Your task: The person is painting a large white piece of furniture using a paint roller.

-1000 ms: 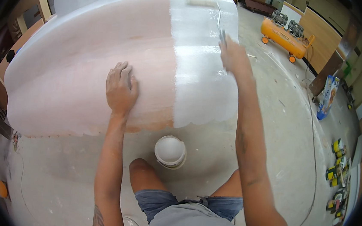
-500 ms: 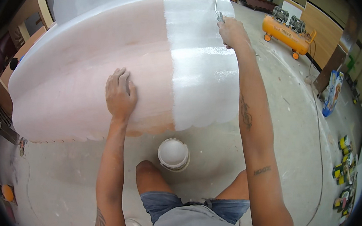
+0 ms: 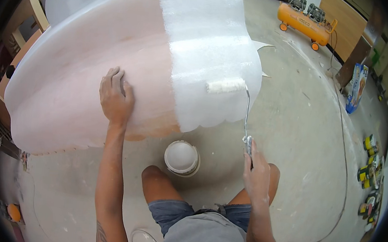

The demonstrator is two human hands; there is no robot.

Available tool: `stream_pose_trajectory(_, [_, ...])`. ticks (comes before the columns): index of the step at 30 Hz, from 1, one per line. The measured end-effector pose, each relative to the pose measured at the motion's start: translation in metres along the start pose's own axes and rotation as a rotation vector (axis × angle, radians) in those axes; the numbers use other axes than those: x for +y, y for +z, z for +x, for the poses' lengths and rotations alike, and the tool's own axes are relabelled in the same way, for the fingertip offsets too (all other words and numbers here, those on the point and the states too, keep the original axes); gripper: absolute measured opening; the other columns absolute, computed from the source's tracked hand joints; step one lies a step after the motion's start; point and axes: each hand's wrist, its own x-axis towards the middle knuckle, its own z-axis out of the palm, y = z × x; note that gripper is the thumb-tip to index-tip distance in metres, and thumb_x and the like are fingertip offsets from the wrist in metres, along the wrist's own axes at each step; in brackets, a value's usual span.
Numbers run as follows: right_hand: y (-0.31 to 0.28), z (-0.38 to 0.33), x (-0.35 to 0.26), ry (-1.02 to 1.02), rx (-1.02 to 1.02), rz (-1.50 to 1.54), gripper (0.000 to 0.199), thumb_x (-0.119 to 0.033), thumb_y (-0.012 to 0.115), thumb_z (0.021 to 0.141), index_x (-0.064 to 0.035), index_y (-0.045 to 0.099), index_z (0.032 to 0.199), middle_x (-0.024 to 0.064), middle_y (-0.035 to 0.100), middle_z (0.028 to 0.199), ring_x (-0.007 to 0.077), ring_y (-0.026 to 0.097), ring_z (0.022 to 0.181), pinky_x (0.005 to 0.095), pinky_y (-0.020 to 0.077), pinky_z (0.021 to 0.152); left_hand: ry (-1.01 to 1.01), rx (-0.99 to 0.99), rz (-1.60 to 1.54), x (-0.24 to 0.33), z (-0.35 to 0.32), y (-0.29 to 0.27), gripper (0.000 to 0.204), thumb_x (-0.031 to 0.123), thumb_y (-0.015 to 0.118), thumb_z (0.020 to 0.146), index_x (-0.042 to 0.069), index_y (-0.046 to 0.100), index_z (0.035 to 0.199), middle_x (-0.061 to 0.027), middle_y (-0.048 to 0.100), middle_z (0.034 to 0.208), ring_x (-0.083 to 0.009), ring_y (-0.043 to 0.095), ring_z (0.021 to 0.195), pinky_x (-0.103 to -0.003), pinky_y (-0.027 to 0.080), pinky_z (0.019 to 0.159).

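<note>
In front of me is a large curved panel with scalloped edges [image 3: 66, 105], pale pink on the left and coated in white paint on the right. My left hand [image 3: 117, 97] lies flat on the pink part, fingers stretched out and holding nothing. My right hand [image 3: 257, 175] is closed round the handle of a paint roller [image 3: 226, 86]. The roller's white sleeve rests on the painted right part, near its lower right edge. Below the panel, in front of my knees, a round white bucket [image 3: 182, 158] of white paint stands on the floor.
An orange air compressor [image 3: 304, 23] stands at the far right. Along the right side are a blue bag [image 3: 356, 89] and several cans [image 3: 365, 173]. A hose or cable [image 3: 344, 194] curves across the floor. Wooden framing [image 3: 30, 12] rises at the left.
My right hand has drawn the roller from the panel's far edge down toward me. My left hand stays flat on the pink part, and the view has shifted slightly.
</note>
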Motion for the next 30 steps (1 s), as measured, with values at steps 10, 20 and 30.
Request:
stream_pose_trajectory(10, [0.025,0.091,-0.014,-0.152,0.066,-0.031,0.048,-0.014,0.053,0.104,-0.0028,0.047,0.150,0.0271,0.066,0.099,0.0439,0.065,0.087,0.0503,0.0521,0.077,-0.001,-0.002,-0.009,-0.006,-0.003,0.000,0.029,0.010,0.059,0.091,0.005,0.067,0.118,-0.0105,0.064,0.132,-0.0310,0.056,0.130,-0.047,0.039,0.115])
stream_pose_trajectory(20, [0.014,0.344,-0.106,-0.208,0.154,-0.152,0.046,-0.025,0.049,0.104,-0.0037,0.052,0.144,0.0316,0.068,0.106,0.0463,0.066,0.101,0.0540,0.0502,0.091,0.020,-0.005,-0.018,-0.004,-0.002,-0.001,0.030,0.011,0.060,0.090,0.006,0.067,0.119,-0.0097,0.064,0.133,-0.0307,0.055,0.130,-0.046,0.040,0.114])
stream_pose_trajectory(30, [-0.004,0.232,-0.020,-0.153,0.045,-0.153,0.042,-0.026,0.048,0.104,-0.0057,0.053,0.140,0.0288,0.068,0.114,0.0472,0.064,0.106,0.0554,0.0497,0.092,0.016,0.006,0.012,-0.002,-0.001,0.000,0.030,0.011,0.057,0.093,0.006,0.066,0.122,-0.0084,0.064,0.133,-0.0309,0.056,0.129,-0.044,0.042,0.110])
